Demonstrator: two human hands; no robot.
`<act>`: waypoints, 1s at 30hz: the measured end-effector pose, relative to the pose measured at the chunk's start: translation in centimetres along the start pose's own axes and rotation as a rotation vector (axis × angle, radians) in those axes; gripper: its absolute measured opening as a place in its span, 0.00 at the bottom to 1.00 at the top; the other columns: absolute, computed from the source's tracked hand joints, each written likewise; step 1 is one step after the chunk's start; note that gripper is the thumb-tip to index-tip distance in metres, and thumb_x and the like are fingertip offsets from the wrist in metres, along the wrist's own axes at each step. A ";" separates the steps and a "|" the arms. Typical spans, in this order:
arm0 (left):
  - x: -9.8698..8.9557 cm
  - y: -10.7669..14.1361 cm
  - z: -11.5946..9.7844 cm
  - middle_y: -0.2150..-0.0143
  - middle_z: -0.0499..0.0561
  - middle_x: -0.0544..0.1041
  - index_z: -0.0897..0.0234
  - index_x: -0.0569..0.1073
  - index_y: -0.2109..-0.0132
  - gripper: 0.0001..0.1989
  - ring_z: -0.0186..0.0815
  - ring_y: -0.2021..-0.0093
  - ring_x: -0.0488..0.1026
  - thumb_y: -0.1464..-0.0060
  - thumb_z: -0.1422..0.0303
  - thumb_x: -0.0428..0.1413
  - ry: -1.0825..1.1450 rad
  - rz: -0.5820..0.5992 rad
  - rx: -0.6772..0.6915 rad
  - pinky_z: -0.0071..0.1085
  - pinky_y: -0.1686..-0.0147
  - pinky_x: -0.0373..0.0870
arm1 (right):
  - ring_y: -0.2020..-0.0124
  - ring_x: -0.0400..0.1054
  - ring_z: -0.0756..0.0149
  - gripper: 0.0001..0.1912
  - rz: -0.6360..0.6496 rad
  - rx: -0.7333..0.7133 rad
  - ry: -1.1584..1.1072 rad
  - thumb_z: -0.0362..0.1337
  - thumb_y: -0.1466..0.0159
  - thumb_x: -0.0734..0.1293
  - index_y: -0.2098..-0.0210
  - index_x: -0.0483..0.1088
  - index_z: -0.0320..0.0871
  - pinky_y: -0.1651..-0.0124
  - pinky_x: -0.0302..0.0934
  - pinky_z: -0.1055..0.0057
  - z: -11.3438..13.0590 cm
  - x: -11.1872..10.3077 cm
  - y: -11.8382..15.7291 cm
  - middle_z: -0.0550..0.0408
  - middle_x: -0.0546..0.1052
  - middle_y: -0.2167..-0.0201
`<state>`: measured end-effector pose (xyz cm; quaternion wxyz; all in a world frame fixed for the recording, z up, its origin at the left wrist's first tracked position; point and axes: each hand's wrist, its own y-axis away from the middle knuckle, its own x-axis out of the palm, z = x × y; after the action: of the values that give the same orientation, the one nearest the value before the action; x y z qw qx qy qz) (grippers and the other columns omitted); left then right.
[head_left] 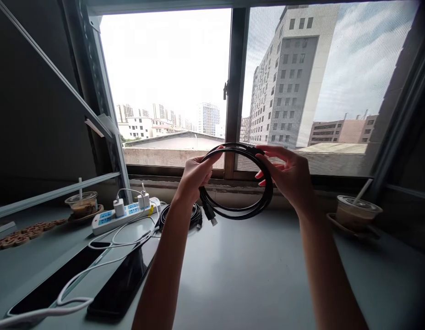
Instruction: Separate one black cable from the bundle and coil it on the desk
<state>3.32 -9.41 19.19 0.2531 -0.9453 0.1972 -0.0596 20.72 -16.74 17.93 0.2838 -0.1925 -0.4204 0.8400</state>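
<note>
A black cable (248,211), wound into a round coil, is held up above the grey desk in front of the window. My left hand (198,173) grips the coil's left side, thumb along the top and fingers curled around it. One plug (209,213) with a metal end hangs from the coil below that hand. At the upper right of the coil, my right hand (284,167) pinches the cable near a dark end piece between thumb and index finger. Its other fingers are spread behind the loop.
A white power strip (97,225) with two chargers and white cords stands on the left. Two dark phones (119,279) lie in front of it. Another black cable coil (196,215) sits behind my left forearm. Drink cups (358,211) with straws stand at both sides.
</note>
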 end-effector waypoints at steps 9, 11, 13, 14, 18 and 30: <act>-0.9 -0.4 0.3 0.85 0.37 0.45 0.62 0.51 0.80 0.27 0.19 0.85 0.39 0.61 0.53 0.62 0.013 0.334 -0.079 0.23 0.85 0.33 | 0.87 0.63 0.77 0.21 -0.004 0.167 -0.163 0.46 0.49 0.70 0.57 0.73 0.44 0.93 0.51 0.78 -0.9 -0.1 0.0 0.49 0.73 0.54; -0.7 -0.4 0.3 0.85 0.38 0.45 0.62 0.50 0.81 0.27 0.19 0.85 0.39 0.58 0.53 0.60 0.025 0.245 -0.083 0.23 0.86 0.33 | 0.84 0.65 0.74 0.21 0.081 0.256 -0.224 0.48 0.49 0.70 0.60 0.74 0.43 0.89 0.57 0.76 -1.2 -0.3 0.0 0.50 0.75 0.60; -0.3 -0.4 0.5 0.85 0.38 0.45 0.61 0.50 0.81 0.26 0.20 0.85 0.39 0.55 0.54 0.58 0.007 0.089 -0.065 0.24 0.86 0.34 | 0.81 0.68 0.71 0.22 0.126 0.307 -0.246 0.53 0.45 0.65 0.61 0.74 0.42 0.81 0.64 0.73 -1.1 -0.3 0.0 0.51 0.76 0.66; 0.0 -0.4 0.6 0.85 0.38 0.46 0.62 0.50 0.82 0.26 0.21 0.85 0.40 0.54 0.54 0.57 -0.005 0.004 -0.047 0.25 0.86 0.34 | 0.79 0.70 0.69 0.25 0.135 0.315 -0.239 0.55 0.43 0.61 0.62 0.74 0.42 0.77 0.66 0.71 -0.9 -0.3 0.0 0.51 0.76 0.69; 0.9 -0.5 1.1 0.87 0.38 0.47 0.63 0.60 0.81 0.21 0.22 0.85 0.41 0.57 0.54 0.59 -0.009 -0.195 0.021 0.27 0.85 0.35 | 0.72 0.71 0.66 0.27 0.215 0.179 -0.044 0.57 0.41 0.58 0.63 0.74 0.41 0.67 0.65 0.70 0.2 0.4 0.2 0.52 0.75 0.73; -0.4 -0.7 0.6 0.86 0.38 0.48 0.64 0.52 0.82 0.26 0.18 0.86 0.42 0.60 0.57 0.63 -0.082 0.117 -0.080 0.20 0.87 0.37 | 0.81 0.65 0.74 0.21 0.209 0.249 -0.130 0.52 0.50 0.69 0.79 0.72 0.37 0.77 0.59 0.77 0.1 0.1 0.2 0.58 0.70 0.84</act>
<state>3.36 -8.45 19.06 0.2261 -0.9431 0.2438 0.0020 20.54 -16.81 17.78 0.1888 -0.1438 -0.3083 0.9212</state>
